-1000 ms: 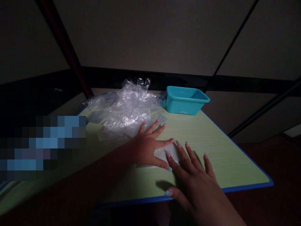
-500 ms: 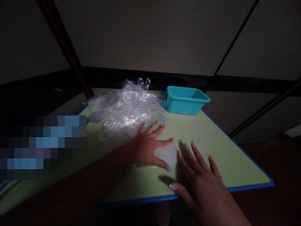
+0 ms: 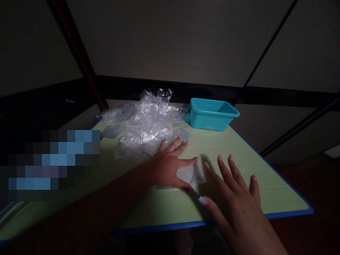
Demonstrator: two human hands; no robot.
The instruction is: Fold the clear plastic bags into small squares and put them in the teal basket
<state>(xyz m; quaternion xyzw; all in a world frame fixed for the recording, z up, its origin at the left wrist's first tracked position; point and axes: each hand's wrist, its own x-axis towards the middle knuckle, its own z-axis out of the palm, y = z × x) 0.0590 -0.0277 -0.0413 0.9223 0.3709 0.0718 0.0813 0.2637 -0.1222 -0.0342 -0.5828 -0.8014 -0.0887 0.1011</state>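
Note:
Under my left hand (image 3: 170,168) lies a flat clear plastic bag (image 3: 190,176), partly covered by the palm. The fingers of that hand are spread wide over it. My right hand (image 3: 235,198) is just to the right of the bag, fingers apart and holding nothing; whether it touches the table I cannot tell. Behind my left hand is a heap of crumpled clear plastic bags (image 3: 148,120), whose near edge reaches close to the fingertips.
A turquoise plastic basin (image 3: 211,122) stands at the back right of the light green table (image 3: 252,177), which has a blue edge. Wall panels (image 3: 170,42) rise behind it. A pixelated patch hides part of the left side.
My right hand has shifted slightly right and its fingers have spread. The right edge of the flat bag shows more. My left hand stays nearly in place as the view shifts slightly.

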